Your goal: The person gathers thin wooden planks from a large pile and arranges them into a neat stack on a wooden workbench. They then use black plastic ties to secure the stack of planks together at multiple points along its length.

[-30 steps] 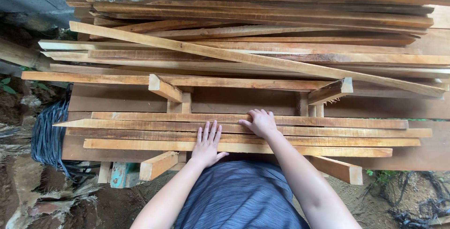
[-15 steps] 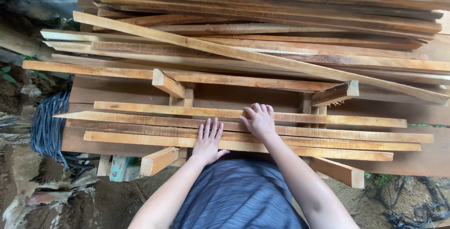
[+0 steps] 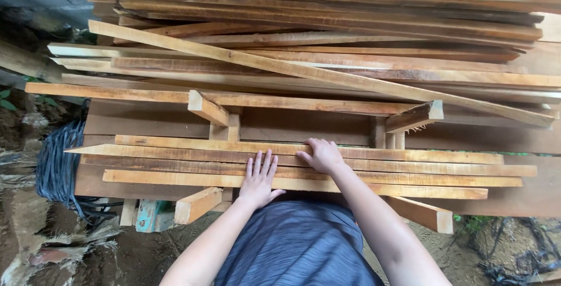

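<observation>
One view only, from a head-worn camera, looking almost straight down and a little forward. Close range: own forearms rising from the bottom edge, left hand [image 3: 259,178] and right hand [image 3: 320,156] just below frame centre, grey-clad lap [image 3: 295,245] filling the lower middle. Near strips of wood [image 3: 409,169] crossing the middle band from left to right; stacked timber pile [image 3: 327,34] filling the whole upper half, farther off. Bare ground [image 3: 35,245] at lower left, probably well below the bench, though depth hard to judge. No second view to share with.
</observation>
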